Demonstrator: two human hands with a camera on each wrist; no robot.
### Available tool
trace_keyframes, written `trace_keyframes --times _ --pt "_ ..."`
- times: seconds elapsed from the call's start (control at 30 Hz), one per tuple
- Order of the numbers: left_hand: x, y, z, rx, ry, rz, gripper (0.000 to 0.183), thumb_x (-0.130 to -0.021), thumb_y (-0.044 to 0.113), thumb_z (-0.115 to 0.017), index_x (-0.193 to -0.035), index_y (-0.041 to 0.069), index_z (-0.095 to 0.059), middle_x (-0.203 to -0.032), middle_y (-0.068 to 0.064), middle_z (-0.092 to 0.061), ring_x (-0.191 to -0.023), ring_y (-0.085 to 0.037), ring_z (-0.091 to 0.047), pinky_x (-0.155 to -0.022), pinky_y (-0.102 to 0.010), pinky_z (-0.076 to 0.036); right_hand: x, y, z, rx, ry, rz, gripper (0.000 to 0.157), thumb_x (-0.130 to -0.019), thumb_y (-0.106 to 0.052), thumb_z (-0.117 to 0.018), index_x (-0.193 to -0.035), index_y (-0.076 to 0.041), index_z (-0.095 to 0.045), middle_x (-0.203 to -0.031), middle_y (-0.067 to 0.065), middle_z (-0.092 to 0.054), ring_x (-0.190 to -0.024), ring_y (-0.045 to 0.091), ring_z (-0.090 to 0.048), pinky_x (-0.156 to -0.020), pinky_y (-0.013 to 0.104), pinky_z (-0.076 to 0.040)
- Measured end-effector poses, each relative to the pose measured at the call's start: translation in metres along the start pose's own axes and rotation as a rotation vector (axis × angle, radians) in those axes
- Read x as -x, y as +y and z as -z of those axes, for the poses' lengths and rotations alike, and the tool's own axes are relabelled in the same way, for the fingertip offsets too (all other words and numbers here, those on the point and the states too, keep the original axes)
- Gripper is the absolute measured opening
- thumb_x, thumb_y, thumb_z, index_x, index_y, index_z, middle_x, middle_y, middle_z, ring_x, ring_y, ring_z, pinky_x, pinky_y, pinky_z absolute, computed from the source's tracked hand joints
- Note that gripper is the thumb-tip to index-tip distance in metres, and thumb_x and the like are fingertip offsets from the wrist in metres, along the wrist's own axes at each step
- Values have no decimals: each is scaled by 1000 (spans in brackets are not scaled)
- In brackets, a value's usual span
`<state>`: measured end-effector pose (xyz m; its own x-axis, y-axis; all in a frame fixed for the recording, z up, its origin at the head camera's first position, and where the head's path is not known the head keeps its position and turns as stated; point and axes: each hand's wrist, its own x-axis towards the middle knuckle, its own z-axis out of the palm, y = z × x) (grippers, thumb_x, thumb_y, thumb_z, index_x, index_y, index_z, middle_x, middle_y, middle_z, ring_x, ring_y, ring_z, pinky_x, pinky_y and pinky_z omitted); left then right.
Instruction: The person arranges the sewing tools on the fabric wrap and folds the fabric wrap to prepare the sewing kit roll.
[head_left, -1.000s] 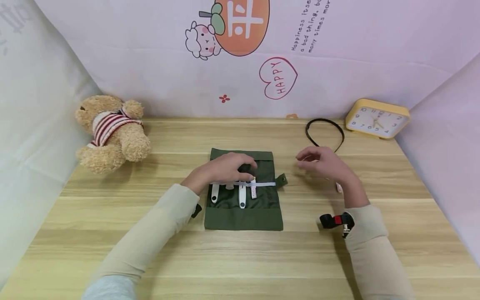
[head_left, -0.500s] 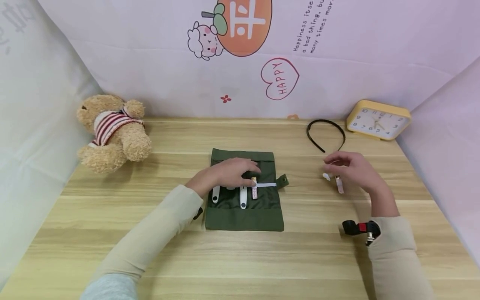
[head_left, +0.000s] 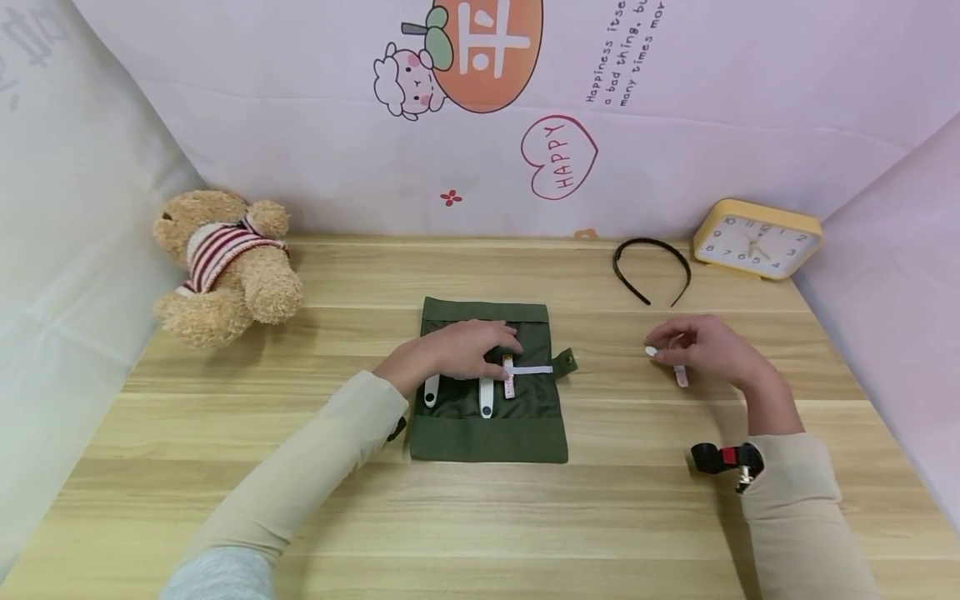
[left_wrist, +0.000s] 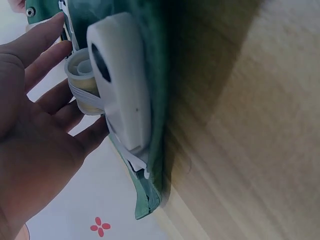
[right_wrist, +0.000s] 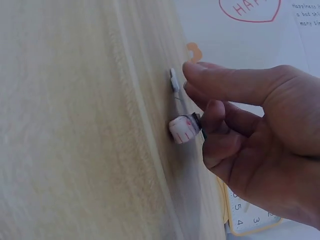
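Observation:
My left hand (head_left: 468,350) lies over the unrolled dark green pouch (head_left: 487,439), thumb and fingers apart. In the left wrist view its fingers are around a small spool-like roll (left_wrist: 82,75) under a white elastic band, beside a white tool with a dark oval (left_wrist: 120,80). The pouch also bears a white tool with a black dot (head_left: 486,398) and a narrow pink-and-white piece (head_left: 509,383). My right hand (head_left: 708,346) is low over the table, fingertips right by a small flat white piece (head_left: 651,352). Under its fingers lies a pink-and-white tube-like piece (head_left: 681,377).
A black headband (head_left: 652,241) lies beyond my right hand, with a yellow alarm clock (head_left: 757,239) behind it at the right. At the back left a teddy bear (head_left: 225,267) lies on the wooden table (head_left: 480,533). White printed cloth (head_left: 322,150) walls the table.
My right hand has moved right and come down from beside the pouch to the small white piece. The left hand has shifted only slightly over the pouch.

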<state>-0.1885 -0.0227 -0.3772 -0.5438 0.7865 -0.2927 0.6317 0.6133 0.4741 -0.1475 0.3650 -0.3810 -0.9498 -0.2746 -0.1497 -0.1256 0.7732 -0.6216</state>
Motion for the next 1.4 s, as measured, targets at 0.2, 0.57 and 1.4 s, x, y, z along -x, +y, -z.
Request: trace_keyframes --times 0.2,0.57,1.4 --pt "0 -2 -1 -19 -2 -2 44 -99 29 -68 -140 14 -61 -161 -7 -37 -153 -25 -21 -122 -44 -21 -5 -1 -1 11 -33 -28 26 -92 -11 -77 -115 0 -72 -94 6 -70 -80 17 -62 -72 28 -49" --pt "-2 -2 -2 -38 -4 -10 41 -100 31 -68 -138 15 -63 -162 -6 -35 -153 -25 -22 -120 -43 -25 -10 -7 -2 -84 -107 -96 14 -95 -7 -69 -104 3 -65 -86 12 -61 -51 25 -61 -55 32 -50" --pt "-2 4 -4 -52 23 28 38 -99 32 -68 -134 16 -65 -162 -5 -36 -147 -26 -35 -117 -45 -32 -23 -13 -8 43 -46 -104 22 -94 -12 -73 -111 1 -67 -100 14 -69 -83 22 -61 -73 36 -48"
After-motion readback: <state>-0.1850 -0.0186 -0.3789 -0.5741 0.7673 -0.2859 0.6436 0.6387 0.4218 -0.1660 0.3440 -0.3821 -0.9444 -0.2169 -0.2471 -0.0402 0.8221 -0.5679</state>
